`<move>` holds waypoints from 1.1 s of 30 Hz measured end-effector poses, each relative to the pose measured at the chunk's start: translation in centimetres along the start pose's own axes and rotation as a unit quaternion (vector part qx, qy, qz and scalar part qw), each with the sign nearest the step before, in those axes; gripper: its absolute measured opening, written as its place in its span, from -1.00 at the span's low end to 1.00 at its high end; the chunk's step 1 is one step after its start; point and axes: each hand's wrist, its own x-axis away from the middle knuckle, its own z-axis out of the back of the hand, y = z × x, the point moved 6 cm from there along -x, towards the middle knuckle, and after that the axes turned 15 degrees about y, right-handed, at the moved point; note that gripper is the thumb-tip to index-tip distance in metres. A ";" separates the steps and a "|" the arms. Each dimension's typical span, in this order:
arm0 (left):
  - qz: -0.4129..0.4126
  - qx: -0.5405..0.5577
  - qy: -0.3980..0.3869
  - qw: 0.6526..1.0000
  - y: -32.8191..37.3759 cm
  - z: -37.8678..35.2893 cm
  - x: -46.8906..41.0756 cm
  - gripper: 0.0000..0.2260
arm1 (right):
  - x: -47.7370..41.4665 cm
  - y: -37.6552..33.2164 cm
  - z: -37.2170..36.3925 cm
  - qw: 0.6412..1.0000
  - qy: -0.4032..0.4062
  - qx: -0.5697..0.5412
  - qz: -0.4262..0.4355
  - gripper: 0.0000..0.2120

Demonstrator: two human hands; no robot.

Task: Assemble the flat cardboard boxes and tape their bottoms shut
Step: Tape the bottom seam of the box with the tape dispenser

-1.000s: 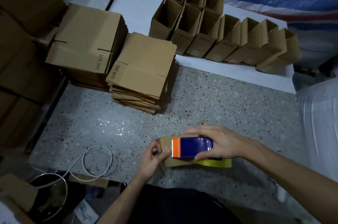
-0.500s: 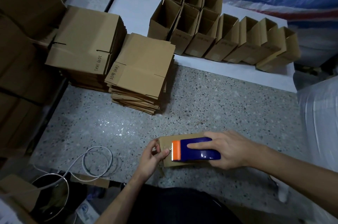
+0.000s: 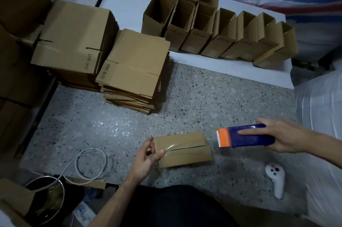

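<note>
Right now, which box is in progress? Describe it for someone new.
On the speckled stone surface, look near its front edge, between the left hand and the right hand holding the blue-and-orange tape dispenser. The box lies alone there, left end pinched. Unlike the flat stacks and the open boxes behind, it shows clear tape along its seam.

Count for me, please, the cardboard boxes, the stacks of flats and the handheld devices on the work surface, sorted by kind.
Upright open-topped brown cardboard boxes: 10
Brown cardboard box lying flat with clear tape on its seam: 1
Stacks of flat brown cardboard boxes: 2
Blue and orange tape dispenser: 1
White handheld controller: 1
Total: 15
</note>
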 end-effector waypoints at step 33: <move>0.078 -0.033 0.013 0.996 -0.3 -0.5 -0.1 -0.41 | -5.9 -5.4 -13.9 0.959 -0.141 0.217 -0.115 -0.63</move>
